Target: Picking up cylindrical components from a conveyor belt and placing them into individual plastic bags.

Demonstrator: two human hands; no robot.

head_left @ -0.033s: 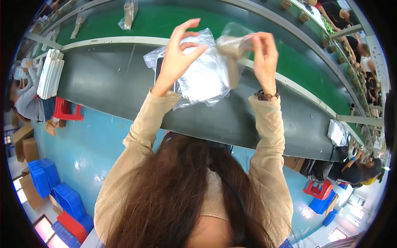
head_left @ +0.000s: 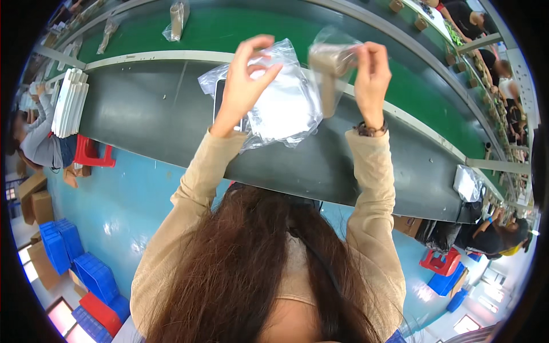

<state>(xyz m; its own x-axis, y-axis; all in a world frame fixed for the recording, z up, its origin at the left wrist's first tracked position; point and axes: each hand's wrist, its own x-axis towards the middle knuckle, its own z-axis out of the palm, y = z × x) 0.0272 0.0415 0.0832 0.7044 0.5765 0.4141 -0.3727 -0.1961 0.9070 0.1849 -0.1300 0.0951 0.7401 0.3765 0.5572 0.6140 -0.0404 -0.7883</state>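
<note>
A clear plastic bag with a tan, T-shaped item [head_left: 329,66] inside hangs from my right hand [head_left: 372,74]. The thumb and fingers of that hand pinch the bag's edge, and the item is slightly blurred. My left hand [head_left: 243,83] is open, its fingers curved and apart with nothing between them. It hovers over a pile of clear plastic bags [head_left: 286,108] on the dark worktop [head_left: 143,108]. Partly hidden behind my left wrist lies a phone [head_left: 219,94] with a dark screen.
Beyond the worktop runs a green conveyor belt [head_left: 229,26] carrying a bagged tan item [head_left: 176,23]. White folded sheets [head_left: 71,103] stand at the left end. Another clear bag [head_left: 468,184] lies at the right end. Blue crates [head_left: 97,274] and a red stool [head_left: 94,151] are on the floor.
My right hand has shifted slightly right with the bagged item. My left fingers have moved a little downward.
</note>
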